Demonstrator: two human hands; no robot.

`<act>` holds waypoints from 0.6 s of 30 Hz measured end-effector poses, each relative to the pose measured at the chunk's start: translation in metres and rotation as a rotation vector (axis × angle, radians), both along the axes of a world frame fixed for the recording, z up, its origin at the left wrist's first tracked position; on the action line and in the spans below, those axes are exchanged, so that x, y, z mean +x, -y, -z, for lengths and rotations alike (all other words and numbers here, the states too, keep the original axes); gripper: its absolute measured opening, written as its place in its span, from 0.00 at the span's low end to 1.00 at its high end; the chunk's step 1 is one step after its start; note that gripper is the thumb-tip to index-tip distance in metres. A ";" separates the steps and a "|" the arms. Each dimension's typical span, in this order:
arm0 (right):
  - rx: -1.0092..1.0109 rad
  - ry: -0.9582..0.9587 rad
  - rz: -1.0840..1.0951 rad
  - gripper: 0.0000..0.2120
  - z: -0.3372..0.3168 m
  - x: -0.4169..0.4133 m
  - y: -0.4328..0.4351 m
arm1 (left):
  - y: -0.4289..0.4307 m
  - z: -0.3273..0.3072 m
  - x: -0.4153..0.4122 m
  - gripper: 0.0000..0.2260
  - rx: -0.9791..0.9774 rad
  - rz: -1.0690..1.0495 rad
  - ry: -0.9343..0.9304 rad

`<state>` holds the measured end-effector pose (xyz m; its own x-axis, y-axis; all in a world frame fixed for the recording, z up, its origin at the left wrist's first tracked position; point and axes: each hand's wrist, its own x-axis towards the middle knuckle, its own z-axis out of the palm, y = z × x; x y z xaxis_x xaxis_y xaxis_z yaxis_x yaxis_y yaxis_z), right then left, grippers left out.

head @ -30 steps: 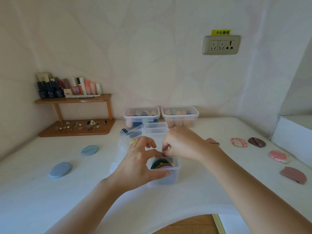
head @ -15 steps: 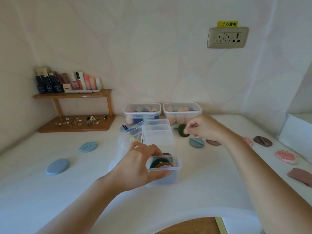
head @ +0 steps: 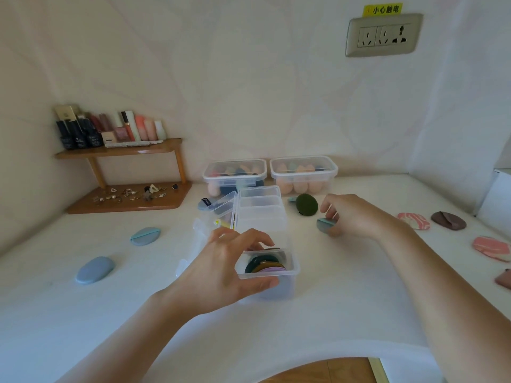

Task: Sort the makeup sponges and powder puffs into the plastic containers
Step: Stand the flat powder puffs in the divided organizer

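Observation:
My left hand (head: pixel 226 269) grips a small clear container (head: pixel 287 283) near the table's front, thumb on its near wall and fingers over the rim. Inside it lie stacked round powder puffs (head: pixel 262 265), dark green, tan and lilac. Further right, my right hand (head: pixel 356 217) pinches a blue-grey puff (head: pixel 323 225) that rests on the table. A dark green round puff (head: pixel 306 205) lies just beyond it, apart from the fingers. Empty clear containers (head: pixel 261 208) stand behind the held one. Two lidded boxes (head: pixel 235 175) (head: pixel 304 172) with sponges sit by the wall.
Blue puffs (head: pixel 95 270) (head: pixel 145 236) lie at the left. Pink marbled puffs (head: pixel 413 221) (head: pixel 492 248) and a brown puff (head: pixel 448 220) lie at the right. A wooden shelf (head: pixel 119 150) with cosmetics stands over a jewellery tray (head: pixel 130 199). The table's front edge curves inward.
My right hand left the small container, reached back right past the green puff, and now closes on the blue-grey puff. My left hand stays on the container.

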<state>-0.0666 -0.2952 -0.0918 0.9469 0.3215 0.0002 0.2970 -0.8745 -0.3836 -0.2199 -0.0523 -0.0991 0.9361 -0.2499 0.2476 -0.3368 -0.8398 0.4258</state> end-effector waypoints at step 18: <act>0.678 0.117 -0.400 0.09 -0.032 -0.062 -0.055 | -0.001 0.002 0.003 0.24 0.019 0.051 0.115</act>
